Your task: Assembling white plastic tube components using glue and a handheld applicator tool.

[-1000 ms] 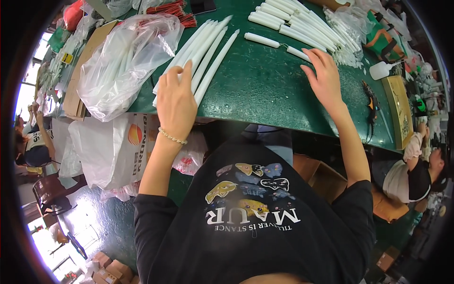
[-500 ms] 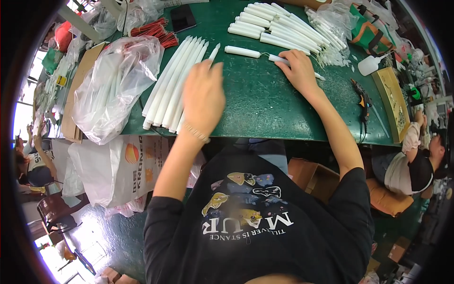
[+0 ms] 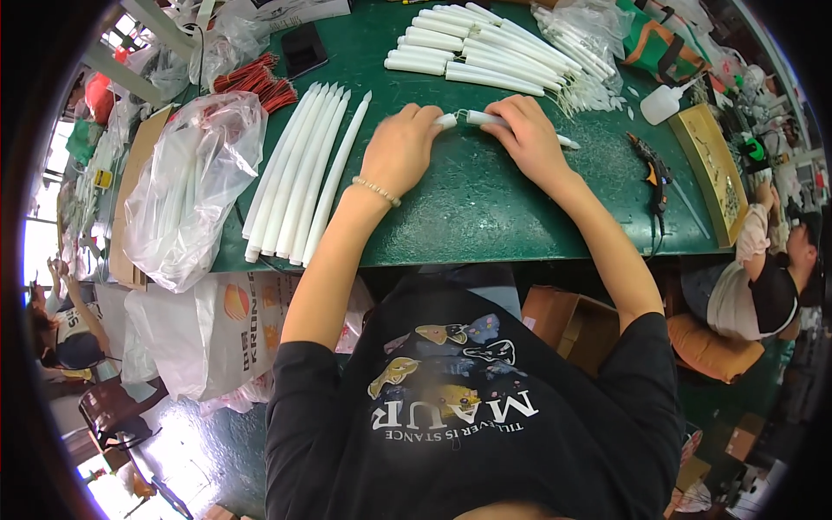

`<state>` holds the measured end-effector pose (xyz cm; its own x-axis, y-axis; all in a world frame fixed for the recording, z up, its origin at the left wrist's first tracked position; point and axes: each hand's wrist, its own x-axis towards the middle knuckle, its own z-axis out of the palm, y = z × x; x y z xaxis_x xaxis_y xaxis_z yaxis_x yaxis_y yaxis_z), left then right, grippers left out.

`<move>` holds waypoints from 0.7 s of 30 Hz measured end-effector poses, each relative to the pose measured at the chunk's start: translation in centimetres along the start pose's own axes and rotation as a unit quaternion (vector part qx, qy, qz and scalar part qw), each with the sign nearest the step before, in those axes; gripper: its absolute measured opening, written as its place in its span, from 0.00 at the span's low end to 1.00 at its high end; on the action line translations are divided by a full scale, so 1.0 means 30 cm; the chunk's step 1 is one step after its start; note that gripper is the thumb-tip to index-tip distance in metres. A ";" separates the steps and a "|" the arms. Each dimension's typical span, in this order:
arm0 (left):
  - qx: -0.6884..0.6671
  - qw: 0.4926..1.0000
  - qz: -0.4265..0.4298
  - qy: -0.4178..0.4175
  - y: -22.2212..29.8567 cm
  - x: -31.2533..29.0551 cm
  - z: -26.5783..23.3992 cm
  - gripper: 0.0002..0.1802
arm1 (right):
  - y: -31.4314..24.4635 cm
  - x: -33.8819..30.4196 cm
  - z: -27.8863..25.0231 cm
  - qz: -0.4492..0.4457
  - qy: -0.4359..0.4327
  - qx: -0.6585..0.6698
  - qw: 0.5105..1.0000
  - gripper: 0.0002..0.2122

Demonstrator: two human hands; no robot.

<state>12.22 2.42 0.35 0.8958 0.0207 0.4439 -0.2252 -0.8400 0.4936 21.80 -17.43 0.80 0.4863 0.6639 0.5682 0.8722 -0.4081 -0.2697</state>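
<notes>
My left hand (image 3: 401,149) is closed around a short white candle tube (image 3: 448,120), with only its right end showing. In my right hand (image 3: 525,139) is a second white candle piece (image 3: 478,118), whose pointed tip (image 3: 568,142) sticks out past the fingers on the right. Thin wires (image 3: 461,113) bridge the small gap between the two pieces. Left of my hands, several long white taper candles (image 3: 293,173) lie side by side, tips pointing away. One candle (image 3: 340,173) rests slightly apart at their right.
White tubes (image 3: 429,41) with wires are heaped at the back. A glue gun (image 3: 652,173), squeeze bottle (image 3: 663,104) and shallow box (image 3: 706,165) are on the right. Far left are a plastic bag (image 3: 195,186), red wires (image 3: 258,82) and a phone (image 3: 304,49). Two people sit at the sides.
My left hand has moved right from the row of candles and closed on the left tube. My right hand still grips the tipped piece. The whole view has shifted slightly.
</notes>
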 end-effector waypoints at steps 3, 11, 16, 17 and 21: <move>-0.094 0.995 -0.021 -0.017 0.022 -0.047 -0.017 0.10 | -0.034 -0.022 -0.037 -0.003 -0.004 0.027 1.000 0.09; -0.286 0.939 -0.124 -0.145 0.066 -0.103 -0.067 0.14 | -0.106 -0.055 -0.100 -0.018 -0.055 0.063 0.996 0.09; -0.387 0.889 -0.154 -0.190 0.062 -0.117 -0.082 0.15 | -0.141 -0.064 -0.125 -0.030 -0.090 0.081 0.992 0.09; -0.402 0.879 -0.166 -0.195 0.071 -0.120 -0.089 0.16 | -0.144 -0.067 -0.126 -0.030 -0.090 0.081 0.992 0.09; -0.391 0.881 -0.176 -0.198 0.104 -0.133 -0.109 0.17 | -0.160 -0.078 -0.131 0.005 -0.097 0.121 0.988 0.09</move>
<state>6.70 1.50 2.55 0.9915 -0.1156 -0.0590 0.0369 -0.1845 0.9821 16.27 -19.48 3.84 0.4753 0.7774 0.4119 0.8431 -0.2687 -0.4659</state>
